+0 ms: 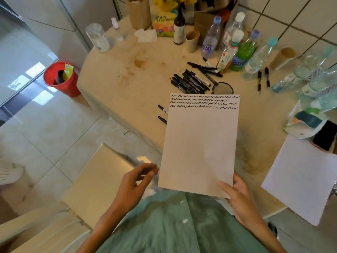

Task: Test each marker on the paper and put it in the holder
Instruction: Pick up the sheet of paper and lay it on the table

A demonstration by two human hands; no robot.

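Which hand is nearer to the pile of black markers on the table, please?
Right. The right hand grips the paper's near corner, below the pile of markers; the left hand hovers off the paper's left edge, farther away.

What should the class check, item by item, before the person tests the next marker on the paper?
1. Paper lying flat on the table: not ok; the right hand pinches its near corner and holds it up.
2. Blank space left on the paper: ok; squiggles fill only the top rows.
3. A marker in hand: not ok; the left hand is open and holds nothing.
4. Markers within sight: ok; a pile of markers lies beyond the paper, and two markers stick out at its left edge.
5. Holder ready: cannot tell; the round black ring by the pile may be it.
6. Marker caps off: cannot tell; too small to see.
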